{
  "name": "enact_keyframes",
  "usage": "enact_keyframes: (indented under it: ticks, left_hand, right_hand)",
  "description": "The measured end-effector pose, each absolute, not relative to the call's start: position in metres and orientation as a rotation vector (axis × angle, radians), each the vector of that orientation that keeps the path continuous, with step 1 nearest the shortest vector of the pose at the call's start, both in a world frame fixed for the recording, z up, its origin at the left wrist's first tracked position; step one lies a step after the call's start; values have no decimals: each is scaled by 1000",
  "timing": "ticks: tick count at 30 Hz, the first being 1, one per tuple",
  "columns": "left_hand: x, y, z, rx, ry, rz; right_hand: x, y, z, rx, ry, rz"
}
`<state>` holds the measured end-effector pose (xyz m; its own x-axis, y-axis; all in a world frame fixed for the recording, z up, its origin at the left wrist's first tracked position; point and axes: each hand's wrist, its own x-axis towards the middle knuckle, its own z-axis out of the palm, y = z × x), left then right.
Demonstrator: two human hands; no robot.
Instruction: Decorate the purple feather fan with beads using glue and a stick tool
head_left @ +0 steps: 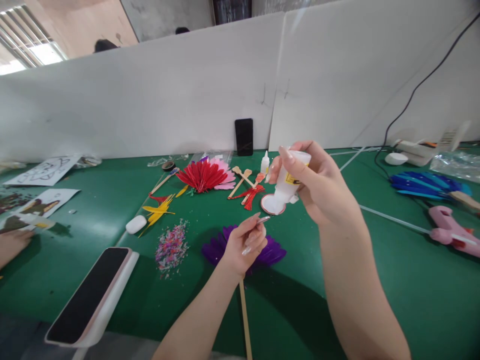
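Note:
My right hand (311, 175) grips a white glue bottle (294, 177) with a yellow label, tilted mouth down. Its mouth is over a small round lid (267, 205) with a red rim and white stuff inside. My left hand (245, 242) is closed, fingers curled and pinched, above a purple feather fan (215, 248); whatever is in the pinch is too small to make out. The fan's wooden stick (245, 315) points toward me. Behind the lid are wooden sticks (240, 182) with red tassels (252, 195) and a small dropper bottle (265, 163).
Red feathers (202, 175), yellow feathers (159, 212) and colourful flakes (172, 248) lie left of centre. A phone (92, 290) is raised at front left; another phone (244, 136) leans on the white partition (168, 90). A pink glue gun (453, 232) and blue feathers (423, 185) lie right. Another person's hand (15, 245) is far left.

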<state>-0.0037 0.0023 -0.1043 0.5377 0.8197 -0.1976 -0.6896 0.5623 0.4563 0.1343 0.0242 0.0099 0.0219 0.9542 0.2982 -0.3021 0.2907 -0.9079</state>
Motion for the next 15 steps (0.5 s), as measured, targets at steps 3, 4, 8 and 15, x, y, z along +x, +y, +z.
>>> enact_keyframes:
  ticks: [3,4,8,15]
  left_hand:
    - [-4,2,-104,338,411,919]
    - [-4,1,-104,338,403,917]
    - [-4,-2,-102,318,375,923]
    - [-5,-5,-95,279,337,944]
  right_hand:
    - [134,25,10,-745,-1114,1142]
    - [134,25,11,-732,-1103,1144]
    - [133,27,12,-667,-978,1184]
    - [139,32,7,-624,-1011,1258]
